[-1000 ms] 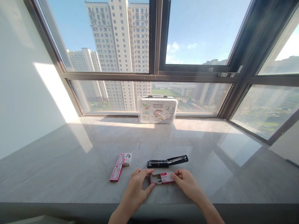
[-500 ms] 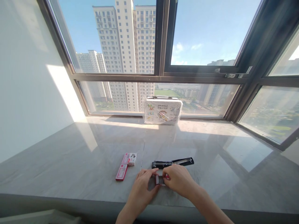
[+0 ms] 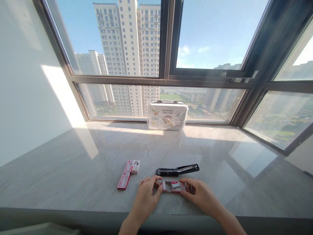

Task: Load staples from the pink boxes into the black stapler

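Observation:
A small red-and-white box lies low over the sill with a hollow compartment showing at its left part. A small white piece with some red lies on top of it; its kind is too small to make out. My left hand pinches the box's left end between thumb and fingers. At the right end, my right hand grips it the same way. Just beyond the hands rests a black stapler, swung wide open with its metal rail exposed.
Left of the hands lie two flat red-and-white boxes end to end, and a small white box with a stapler picture. A plastic-wrapped white case stands against the window. The marble sill ends at a front edge near me.
My right hand has shifted right, from over the box's middle to its right end, uncovering the box and the small white piece. My left hand stays at the left end. The view shifted slightly.

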